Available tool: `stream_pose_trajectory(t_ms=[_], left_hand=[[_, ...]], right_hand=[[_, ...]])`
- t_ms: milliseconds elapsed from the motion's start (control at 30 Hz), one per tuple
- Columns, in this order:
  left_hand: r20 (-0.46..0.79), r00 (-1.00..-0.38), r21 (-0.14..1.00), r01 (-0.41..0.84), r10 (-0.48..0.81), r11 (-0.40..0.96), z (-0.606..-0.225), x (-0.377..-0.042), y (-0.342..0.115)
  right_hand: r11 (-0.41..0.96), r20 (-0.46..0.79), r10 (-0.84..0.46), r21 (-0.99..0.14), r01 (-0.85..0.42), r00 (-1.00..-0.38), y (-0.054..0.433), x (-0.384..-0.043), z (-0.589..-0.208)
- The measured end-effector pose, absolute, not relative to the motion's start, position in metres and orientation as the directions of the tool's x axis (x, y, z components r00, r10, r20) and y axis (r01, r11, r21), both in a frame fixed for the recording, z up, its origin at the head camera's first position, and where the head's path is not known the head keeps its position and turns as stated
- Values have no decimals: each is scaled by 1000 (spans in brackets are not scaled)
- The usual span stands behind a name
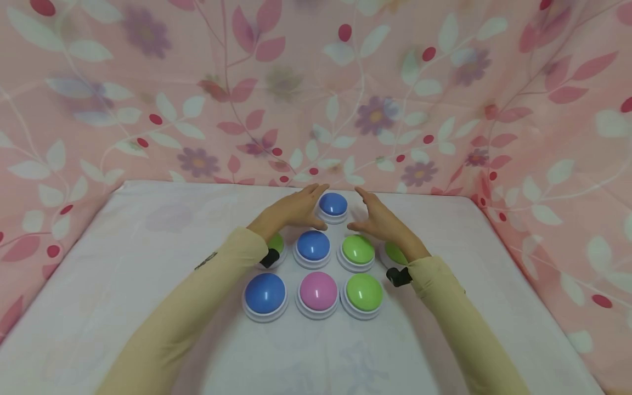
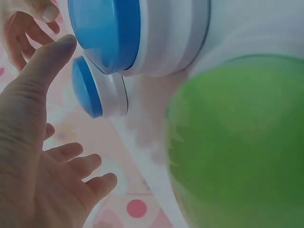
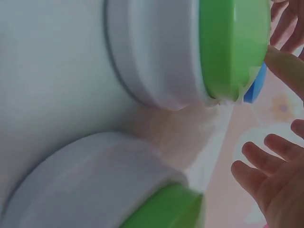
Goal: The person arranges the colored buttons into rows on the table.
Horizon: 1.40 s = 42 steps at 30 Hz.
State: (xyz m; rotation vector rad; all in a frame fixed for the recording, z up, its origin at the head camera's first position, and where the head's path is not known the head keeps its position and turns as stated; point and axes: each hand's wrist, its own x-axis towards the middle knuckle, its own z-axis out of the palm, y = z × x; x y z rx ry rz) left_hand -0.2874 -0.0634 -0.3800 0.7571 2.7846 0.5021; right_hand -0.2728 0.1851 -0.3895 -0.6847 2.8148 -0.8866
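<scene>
Dome-topped push buttons on white round bases stand in rows on the white cloth. At the back is a lone blue button (image 1: 333, 203). My left hand (image 1: 294, 209) is just left of it and my right hand (image 1: 384, 220) a little to its right, fingers spread and palms facing, neither holding anything. Whether the left fingers touch it, I cannot tell. Nearer stand a blue button (image 1: 313, 245) and a green button (image 1: 357, 249), with the left wrist partly covering another green button (image 1: 277, 242) and the right wrist a further one (image 1: 395, 253). Green fills much of the left wrist view.
The front row holds a blue button (image 1: 265, 293), a pink button (image 1: 318, 291) and a green button (image 1: 364, 292), below the forearms. A pink floral curtain (image 1: 306, 88) hangs behind and along both sides of the cloth-covered table (image 1: 326, 356).
</scene>
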Motion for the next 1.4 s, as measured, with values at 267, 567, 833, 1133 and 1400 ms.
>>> stream_pose_trajectory(t_ms=[267,567,833,1133,1400], left_hand=[[-172,-855,407,391,489,826,-387,-308,-55],[-189,-853,385,391,486,836,-393,-313,-44],[-151,-874,364,384,461,848,-400,-312,-40],[-122,-875,382,395,469,836,-398,-315,-42],[-122,-873,379,398,472,835,-396,-317,-41]], right_hand=[[792,-58,-451,-486,-369,-891,169,-297,-394],[786,-122,-472,-507,-354,-873,160,-307,-397],[776,-112,-484,-514,-366,-868,154,-308,-401],[784,-66,-479,-482,-392,-875,149,-306,-403],[789,-79,-461,-493,-367,-884,152,-302,-399]])
